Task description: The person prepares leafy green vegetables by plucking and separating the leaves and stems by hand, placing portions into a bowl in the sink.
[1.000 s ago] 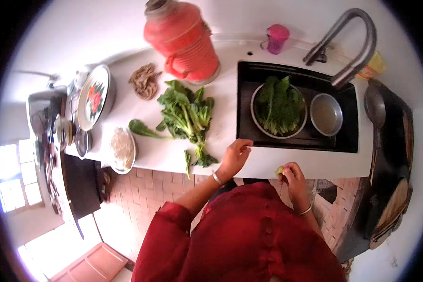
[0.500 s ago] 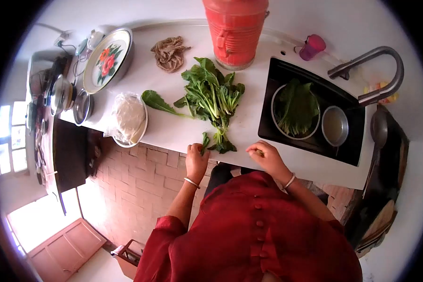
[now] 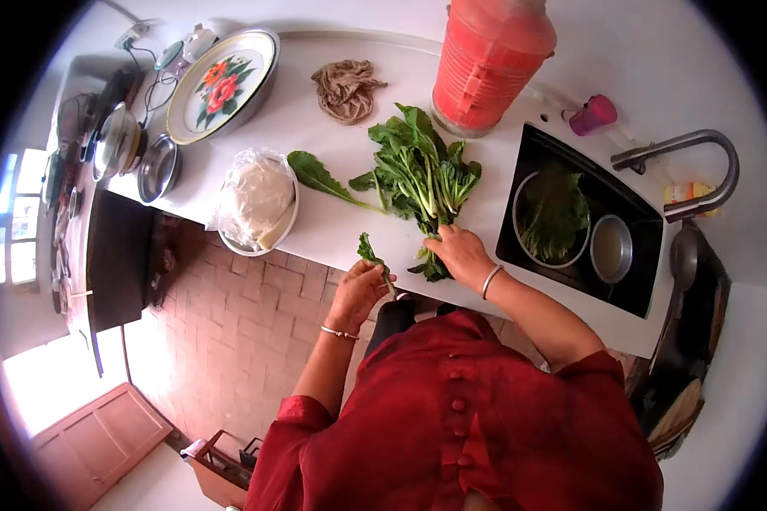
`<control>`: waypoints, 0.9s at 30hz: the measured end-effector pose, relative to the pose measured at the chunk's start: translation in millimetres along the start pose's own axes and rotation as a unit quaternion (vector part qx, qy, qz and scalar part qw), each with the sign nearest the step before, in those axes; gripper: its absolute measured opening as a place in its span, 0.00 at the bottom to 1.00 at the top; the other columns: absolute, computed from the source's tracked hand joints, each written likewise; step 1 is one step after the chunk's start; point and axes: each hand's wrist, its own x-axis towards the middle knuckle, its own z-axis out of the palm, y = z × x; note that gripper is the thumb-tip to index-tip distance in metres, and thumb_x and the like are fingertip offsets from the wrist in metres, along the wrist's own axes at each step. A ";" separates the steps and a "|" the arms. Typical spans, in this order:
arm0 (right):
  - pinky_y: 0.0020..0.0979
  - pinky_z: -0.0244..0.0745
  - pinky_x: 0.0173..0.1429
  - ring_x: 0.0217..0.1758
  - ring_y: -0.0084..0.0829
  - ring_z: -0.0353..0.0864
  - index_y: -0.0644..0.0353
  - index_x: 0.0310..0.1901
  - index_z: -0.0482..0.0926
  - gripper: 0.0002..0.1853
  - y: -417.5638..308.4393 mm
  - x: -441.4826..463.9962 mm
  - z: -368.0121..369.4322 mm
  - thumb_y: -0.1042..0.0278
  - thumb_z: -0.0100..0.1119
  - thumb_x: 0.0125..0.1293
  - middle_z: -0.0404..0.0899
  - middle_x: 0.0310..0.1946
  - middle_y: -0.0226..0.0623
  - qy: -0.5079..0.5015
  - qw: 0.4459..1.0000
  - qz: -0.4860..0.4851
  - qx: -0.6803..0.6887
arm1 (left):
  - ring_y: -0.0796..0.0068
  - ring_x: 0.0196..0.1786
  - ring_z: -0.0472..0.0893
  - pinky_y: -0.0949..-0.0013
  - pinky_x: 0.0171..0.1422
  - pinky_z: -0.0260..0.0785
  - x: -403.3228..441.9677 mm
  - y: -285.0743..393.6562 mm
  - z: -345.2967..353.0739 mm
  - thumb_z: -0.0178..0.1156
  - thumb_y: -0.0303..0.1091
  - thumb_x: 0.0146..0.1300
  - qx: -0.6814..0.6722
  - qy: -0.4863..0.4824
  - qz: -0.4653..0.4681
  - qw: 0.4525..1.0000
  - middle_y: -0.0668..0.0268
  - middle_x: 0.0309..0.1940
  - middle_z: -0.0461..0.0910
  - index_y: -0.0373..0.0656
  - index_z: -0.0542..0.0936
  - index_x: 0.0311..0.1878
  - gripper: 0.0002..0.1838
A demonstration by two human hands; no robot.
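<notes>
My left hand (image 3: 358, 294) is closed on a small leafy green (image 3: 370, 250) by its stem, over the front edge of the counter. Against the lower end of the pile of leafy greens (image 3: 418, 162), my right hand (image 3: 462, 253) has its fingers curled at the stems; its fingertips are partly hidden. Smaller leaves (image 3: 432, 269) lie beside and below that hand. A single long leaf (image 3: 320, 177) rests left of the pile, its stem reaching toward it.
To the right, the black sink (image 3: 520, 230) holds a bowl of leaves (image 3: 558, 213) and a small metal bowl (image 3: 611, 249) under a faucet (image 3: 724, 170). A red container (image 3: 494, 68) and a brown cloth (image 3: 348, 91) stand behind. Leftward are a bagged bowl (image 3: 256, 200) and flowered basin (image 3: 222, 89).
My right hand has moved up and left onto the lower end of the greens. The left hand has lifted slightly with the small leaf. The whole view has shifted and tilted.
</notes>
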 end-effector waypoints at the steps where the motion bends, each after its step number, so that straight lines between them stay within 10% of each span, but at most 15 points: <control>1: 0.36 0.71 0.39 0.37 0.39 0.73 0.50 0.41 0.78 0.14 1.1 2.3 -0.1 0.73 0.48 0.54 0.68 0.30 0.39 0.003 1.000 0.010 0.007 | 0.68 0.39 0.78 0.68 0.44 0.71 1.1 0.9 -1.5 0.51 0.26 0.63 -0.012 -0.004 -0.005 1.000 0.65 0.33 0.75 0.42 0.71 0.37 0.01; 7: 0.33 0.71 0.40 0.38 0.37 0.74 0.58 0.40 0.76 0.13 -2.8 1.9 -12.7 0.68 0.64 0.52 0.70 0.32 0.37 0.059 0.968 0.119 0.211 | 0.74 0.28 0.70 0.75 0.33 0.65 1.4 13.1 -6.5 0.49 0.25 0.59 -0.078 0.034 0.014 0.996 0.67 0.29 0.70 0.42 0.71 0.38 0.05; 17: 0.18 0.64 0.25 0.22 0.15 0.68 0.64 0.37 0.71 0.12 -33.6 -6.7 -30.2 0.64 0.58 0.63 0.73 0.24 0.28 0.138 0.681 0.334 0.637 | 0.86 0.19 0.60 0.80 0.23 0.52 -1.4 29.9 70.2 0.56 0.29 0.60 0.034 -0.099 -0.015 0.994 0.77 0.19 0.62 0.37 0.72 0.46 0.12; 22: 0.22 0.68 0.28 0.25 0.19 0.72 0.65 0.36 0.70 0.13 -40.3 -13.3 -24.5 0.62 0.58 0.63 0.74 0.23 0.31 0.133 0.773 0.315 0.535 | 0.88 0.17 0.57 0.80 0.20 0.49 7.1 9.6 100.1 0.59 0.34 0.61 0.082 -0.068 0.061 0.992 0.78 0.17 0.63 0.43 0.71 0.35 0.08; 27: 0.22 0.68 0.29 0.26 0.18 0.72 0.65 0.36 0.70 0.12 -35.4 -27.4 -27.0 0.63 0.57 0.63 0.75 0.25 0.32 0.121 0.749 0.315 0.571 | 0.88 0.17 0.58 0.79 0.20 0.50 2.1 2.6 110.5 0.59 0.34 0.61 0.155 -0.035 0.048 0.986 0.77 0.16 0.64 0.44 0.71 0.33 0.07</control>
